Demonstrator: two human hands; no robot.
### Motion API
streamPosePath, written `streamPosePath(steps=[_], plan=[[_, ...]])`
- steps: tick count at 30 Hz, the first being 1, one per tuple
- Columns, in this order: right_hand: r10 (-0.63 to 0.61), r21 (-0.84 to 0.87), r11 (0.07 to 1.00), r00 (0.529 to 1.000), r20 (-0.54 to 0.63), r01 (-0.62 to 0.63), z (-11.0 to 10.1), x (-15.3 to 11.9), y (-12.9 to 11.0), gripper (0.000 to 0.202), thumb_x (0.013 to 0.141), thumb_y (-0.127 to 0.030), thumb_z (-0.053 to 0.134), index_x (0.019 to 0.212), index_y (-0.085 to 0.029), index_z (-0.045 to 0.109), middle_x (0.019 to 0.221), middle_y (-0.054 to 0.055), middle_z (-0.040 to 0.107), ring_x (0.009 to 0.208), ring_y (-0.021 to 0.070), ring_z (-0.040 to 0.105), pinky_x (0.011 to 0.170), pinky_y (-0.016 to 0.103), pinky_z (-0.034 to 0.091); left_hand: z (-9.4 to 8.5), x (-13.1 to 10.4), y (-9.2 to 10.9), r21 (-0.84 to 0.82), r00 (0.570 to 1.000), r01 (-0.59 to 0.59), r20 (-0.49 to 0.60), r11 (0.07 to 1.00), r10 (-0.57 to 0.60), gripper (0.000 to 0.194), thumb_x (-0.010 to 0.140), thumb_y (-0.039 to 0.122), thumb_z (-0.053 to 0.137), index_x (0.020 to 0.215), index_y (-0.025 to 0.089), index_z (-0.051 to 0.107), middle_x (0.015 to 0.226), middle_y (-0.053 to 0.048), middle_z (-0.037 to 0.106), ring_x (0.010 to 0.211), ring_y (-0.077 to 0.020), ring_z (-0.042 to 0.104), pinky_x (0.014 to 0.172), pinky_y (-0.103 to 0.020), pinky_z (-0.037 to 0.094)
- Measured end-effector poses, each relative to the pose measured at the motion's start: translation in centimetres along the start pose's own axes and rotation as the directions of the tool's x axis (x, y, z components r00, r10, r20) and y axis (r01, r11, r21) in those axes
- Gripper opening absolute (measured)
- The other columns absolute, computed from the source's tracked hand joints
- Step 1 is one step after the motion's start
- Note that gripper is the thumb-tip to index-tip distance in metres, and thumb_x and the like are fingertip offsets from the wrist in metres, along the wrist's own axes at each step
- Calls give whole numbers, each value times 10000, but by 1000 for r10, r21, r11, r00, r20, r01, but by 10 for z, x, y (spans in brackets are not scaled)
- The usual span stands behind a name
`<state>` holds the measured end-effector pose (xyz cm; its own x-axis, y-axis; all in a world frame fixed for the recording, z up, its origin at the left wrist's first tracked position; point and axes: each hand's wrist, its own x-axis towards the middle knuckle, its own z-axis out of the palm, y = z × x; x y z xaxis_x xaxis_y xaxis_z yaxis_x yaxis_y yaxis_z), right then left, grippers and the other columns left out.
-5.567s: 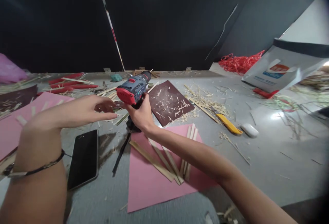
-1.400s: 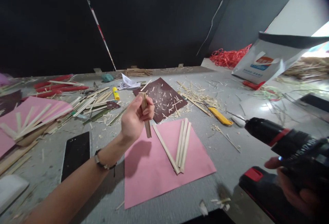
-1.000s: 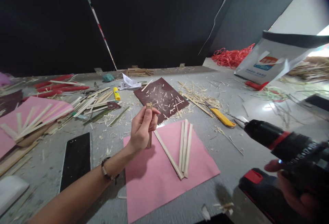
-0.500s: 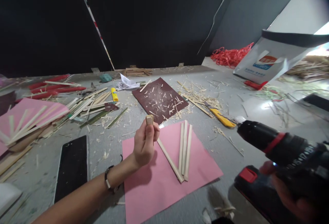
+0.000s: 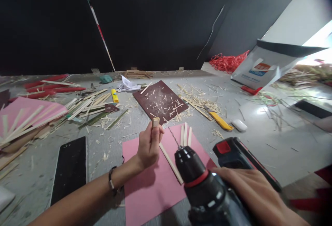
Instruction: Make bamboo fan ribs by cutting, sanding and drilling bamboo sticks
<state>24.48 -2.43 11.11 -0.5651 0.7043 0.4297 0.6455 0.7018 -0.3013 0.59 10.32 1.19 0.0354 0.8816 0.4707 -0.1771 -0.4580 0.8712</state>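
My left hand [image 5: 149, 143] is closed around a small pale strip of wood or bamboo [image 5: 155, 122], whose squared end sticks up past the thumb. Most of that strip is hidden in the fist. In my right hand [image 5: 252, 188] is a black power drill [image 5: 198, 177] with a red ring and a thin twisted bit [image 5: 174, 136]. The bit points up and to the left, a short way right of my left fist and apart from it. Below both hands lies a pink sheet of paper [image 5: 145, 198] with several pale strips [image 5: 171, 164] on it.
A dark brown sheet [image 5: 166, 98] strewn with shavings lies beyond the paper. To its right are a yellow utility knife [image 5: 220, 120] and a white mouse-like object [image 5: 239, 125]. A black phone [image 5: 69, 169], a glue stick [image 5: 114, 95] and loose strips [image 5: 89, 106] are on the left.
My right hand has brought the drill leftward from the right edge, over the pink paper and close to my left fist. The left hand still holds the strip.
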Motion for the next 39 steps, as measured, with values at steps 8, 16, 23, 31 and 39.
streamPosePath(steps=[8, 16, 23, 31, 39], plan=[[18, 121, 992, 1000, 2, -18, 24, 16, -3, 391, 1059, -269, 377, 1430, -201, 480, 812, 49, 727, 653, 189, 723, 601, 263, 596, -16, 16, 21, 189, 987, 139, 50, 972, -151, 457, 1071, 604, 321, 870, 231, 493, 574, 68, 316, 469, -120, 279, 460, -281, 225], [82, 27, 996, 994, 76, -85, 11, -4, 9, 326, 1005, -186, 398, 1317, -197, 493, 801, 35, 734, 647, 185, 739, 588, 236, 587, -40, -9, 62, 563, 768, 314, 323, 764, -553, 448, 1082, 451, 342, 756, 203, 523, 667, 16, 508, 611, -141, 481, 591, -268, 368], [33, -23, 999, 992, 123, -30, 30, -12, -2, 300, 992, -113, 291, 1242, -165, 449, 723, 29, 691, 558, 179, 684, 567, 263, 564, -43, -29, 24, 747, 641, 224, 371, 626, -672, 359, 1048, 396, 314, 821, 218, 527, 675, -11, 559, 626, -190, 510, 654, -334, 339], [58, -215, 977, 958, 281, 4, 63, -34, 12, 362, 837, -164, 396, 1193, -129, 454, 796, 79, 717, 628, 243, 730, 563, 347, 600, -44, -33, 25, 813, 648, 165, 338, 559, -682, 410, 1075, 435, 215, 941, 207, 529, 776, -52, 610, 650, -196, 555, 628, -334, 344], [28, -360, 930, 960, 280, 78, 83, -43, 18, 432, 790, -34, 375, 1201, -94, 493, 837, 96, 738, 659, 224, 741, 589, 336, 614, -43, -38, 24, 863, 640, 39, 366, 504, -676, 433, 1101, 413, 162, 1005, 202, 528, 781, -58, 651, 636, -195, 586, 585, -330, 320]])
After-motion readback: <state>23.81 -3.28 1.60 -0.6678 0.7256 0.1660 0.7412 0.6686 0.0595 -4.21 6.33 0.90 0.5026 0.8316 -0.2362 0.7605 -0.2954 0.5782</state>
